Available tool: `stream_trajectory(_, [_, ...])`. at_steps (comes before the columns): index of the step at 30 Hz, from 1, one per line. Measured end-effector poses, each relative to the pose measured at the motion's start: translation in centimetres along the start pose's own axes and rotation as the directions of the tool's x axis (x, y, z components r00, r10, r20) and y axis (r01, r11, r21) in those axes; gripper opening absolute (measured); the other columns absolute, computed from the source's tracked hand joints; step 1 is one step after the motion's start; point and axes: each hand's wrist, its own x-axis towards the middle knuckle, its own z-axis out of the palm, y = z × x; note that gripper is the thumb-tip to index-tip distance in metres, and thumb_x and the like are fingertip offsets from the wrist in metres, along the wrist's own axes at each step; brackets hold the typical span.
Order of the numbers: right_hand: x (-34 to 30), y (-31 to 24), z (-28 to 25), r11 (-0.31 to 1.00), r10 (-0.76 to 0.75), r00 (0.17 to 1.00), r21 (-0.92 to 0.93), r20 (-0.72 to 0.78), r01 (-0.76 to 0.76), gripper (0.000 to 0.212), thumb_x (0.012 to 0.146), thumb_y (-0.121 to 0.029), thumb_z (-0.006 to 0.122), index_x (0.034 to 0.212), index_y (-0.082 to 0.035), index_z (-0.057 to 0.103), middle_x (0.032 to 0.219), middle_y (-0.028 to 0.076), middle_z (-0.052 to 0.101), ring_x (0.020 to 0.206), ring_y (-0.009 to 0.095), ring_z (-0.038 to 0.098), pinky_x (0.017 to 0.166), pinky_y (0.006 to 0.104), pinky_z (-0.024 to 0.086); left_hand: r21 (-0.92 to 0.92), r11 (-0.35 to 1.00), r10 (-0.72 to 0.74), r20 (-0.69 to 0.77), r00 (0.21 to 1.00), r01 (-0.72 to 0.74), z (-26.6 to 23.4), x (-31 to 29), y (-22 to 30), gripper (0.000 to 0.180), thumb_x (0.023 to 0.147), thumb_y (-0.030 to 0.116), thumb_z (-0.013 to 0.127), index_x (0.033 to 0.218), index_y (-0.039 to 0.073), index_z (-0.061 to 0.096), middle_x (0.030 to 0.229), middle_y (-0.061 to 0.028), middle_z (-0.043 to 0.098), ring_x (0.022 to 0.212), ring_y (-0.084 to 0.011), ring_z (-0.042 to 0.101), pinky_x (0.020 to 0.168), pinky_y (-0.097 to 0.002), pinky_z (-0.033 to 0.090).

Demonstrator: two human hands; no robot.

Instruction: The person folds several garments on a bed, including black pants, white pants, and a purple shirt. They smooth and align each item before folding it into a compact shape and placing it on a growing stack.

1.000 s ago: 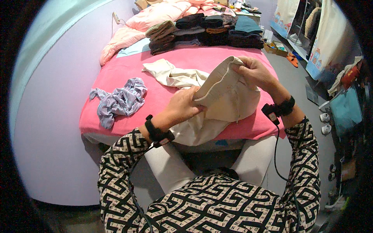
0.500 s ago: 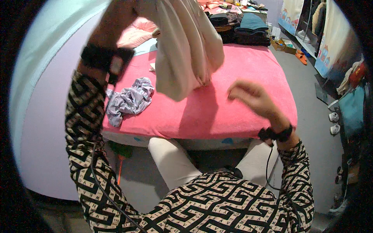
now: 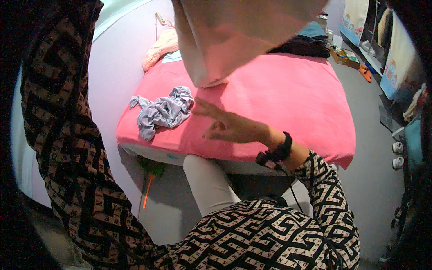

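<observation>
A cream-coloured cloth (image 3: 243, 38) hangs in the air at the top of the view, its lower corner just above the pink bed cover (image 3: 288, 103). My left arm is raised along the left side, and its hand lies beyond the upper edge, so its grip does not show. Below the cloth's corner, my right hand (image 3: 236, 126) reaches leftward over the bed with fingers apart and nothing in it. A crumpled lavender-grey garment (image 3: 164, 112) lies on the bed, close to my right fingertips.
Dark folded clothes (image 3: 306, 47) with a blue one (image 3: 312, 30) on top are stacked at the bed's far right. A peach pillow (image 3: 161, 47) is at the far left. Orange slippers (image 3: 365, 73) and white shoes (image 3: 397, 155) are on the floor to the right.
My left arm has risen, carrying the cream cloth upward until the hand left the view. My right hand has moved left across the bed, under the cloth.
</observation>
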Motion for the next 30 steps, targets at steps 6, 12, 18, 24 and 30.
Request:
stream_trajectory(6, [3.0, 1.7, -3.5, 0.993, 0.11, 0.978, -0.027, -0.177, -0.117, 0.092, 0.096, -0.015, 0.067, 0.159, -0.01, -0.001, 0.157, 0.018, 0.035, 0.108, 0.019, 0.064, 0.091, 0.0342, 0.053, 0.197, 0.972, -0.106, -0.124, 0.987, 0.129, -5.5, -9.1, -0.3, 0.034, 0.1, 0.014, 0.057, 0.131, 0.001, 0.056, 0.123, -0.0129, 0.065, 0.111, -0.0218, 0.063, 0.1, -0.0359, 0.05])
stream_trajectory(12, [-8.0, 0.7, -10.3, 0.93, 0.296, 0.846, -0.066, -0.443, -0.36, 0.089, 0.096, -0.018, 0.068, 0.158, -0.009, 0.004, 0.156, 0.018, 0.036, 0.109, 0.02, 0.063, 0.093, 0.035, 0.052, 0.232, 0.899, -0.34, -0.164, 0.926, 0.371, -9.0, -22.1, -11.0, 0.035, 0.1, 0.013, 0.055, 0.133, 0.001, 0.055, 0.124, -0.0134, 0.064, 0.112, -0.0223, 0.062, 0.101, -0.0367, 0.049])
stream_trajectory(18, [-22.5, 0.3, -11.7, 0.823, 0.444, 0.558, 0.073, -0.701, -0.563, 0.086, 0.095, -0.02, 0.068, 0.156, -0.008, 0.009, 0.155, 0.017, 0.037, 0.11, 0.021, 0.062, 0.094, 0.0359, 0.052, -0.014, 0.687, -0.721, 0.11, 0.684, 0.727, 2.5, -39.3, -28.0, 0.037, 0.1, 0.012, 0.054, 0.136, 0.001, 0.053, 0.125, -0.0139, 0.064, 0.113, -0.0229, 0.062, 0.101, -0.0375, 0.049])
stream_trajectory(24, [-31.5, 0.6, -11.6, 0.737, 0.555, 0.347, 0.253, -0.756, -0.627, 0.083, 0.095, -0.023, 0.069, 0.155, -0.007, 0.014, 0.154, 0.016, 0.039, 0.112, 0.022, 0.061, 0.095, 0.0367, 0.052, -0.688, 0.008, -0.711, 0.507, 0.487, 0.726, 16.1, -51.5, -37.2, 0.039, 0.101, 0.011, 0.053, 0.138, 0.0, 0.051, 0.127, -0.0144, 0.063, 0.113, -0.0235, 0.062, 0.102, -0.0383, 0.049])
stream_trajectory(30, [-34.6, 2.3, -10.3, 0.683, 0.683, 0.266, 0.466, -0.681, -0.562, 0.08, 0.094, -0.025, 0.069, 0.154, -0.007, 0.019, 0.154, 0.015, 0.04, 0.113, 0.023, 0.061, 0.096, 0.0376, 0.051, -0.401, 0.479, -0.842, 0.042, 0.538, 0.781, 8.0, -51.9, -39.9, 0.035, 0.103, 0.023, 0.051, 0.128, 0.0, 0.058, 0.119, -0.0127, 0.066, 0.103, -0.0213, 0.064, 0.092, -0.0354, 0.052])
